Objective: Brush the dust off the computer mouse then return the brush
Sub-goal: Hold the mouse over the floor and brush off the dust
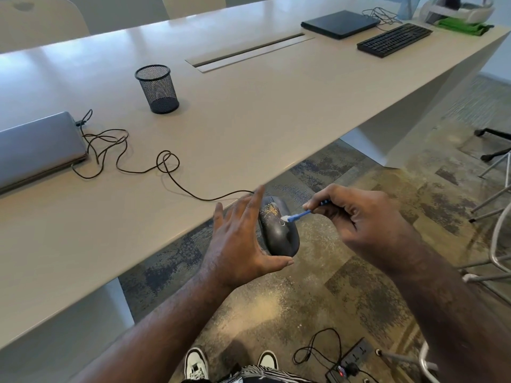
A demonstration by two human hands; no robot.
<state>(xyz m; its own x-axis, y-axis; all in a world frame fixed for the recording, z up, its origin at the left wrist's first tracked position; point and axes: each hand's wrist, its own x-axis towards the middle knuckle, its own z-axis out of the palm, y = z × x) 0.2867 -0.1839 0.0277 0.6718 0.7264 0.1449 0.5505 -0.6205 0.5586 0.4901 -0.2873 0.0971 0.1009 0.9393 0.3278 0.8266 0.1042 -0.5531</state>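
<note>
The computer mouse (279, 230) was held in the air just off the near edge of the bench (249, 128), above the carpeted floor (318, 286). Its long axis ran from upper left to lower right in the view, the button end and scroll wheel pointing up toward the bench edge and the rounded rear end pointing down toward the person. It was dark grey and glossy, with a patch of yellowish dust across its front half near the wheel; the rear half looked smooth and mostly clean. Its brown cable (166, 167) trailed from the front end onto the bench and looped across it toward a closed silver laptop (38, 147).

The left hand (240, 241) held the mouse from its left side, fingers stretched up along it and the thumb hooked under its rear end. The right hand (362, 217) pinched a small blue brush (300, 215) between thumb and curled fingers, the handle lying nearly level and the white bristle tip touching the top of the mouse near its middle.

Farther back on the bench stood a black mesh pen cup (157, 88), well apart from the hands. At the far right end lay a black laptop (340, 23) and a black keyboard (394, 40).
</note>
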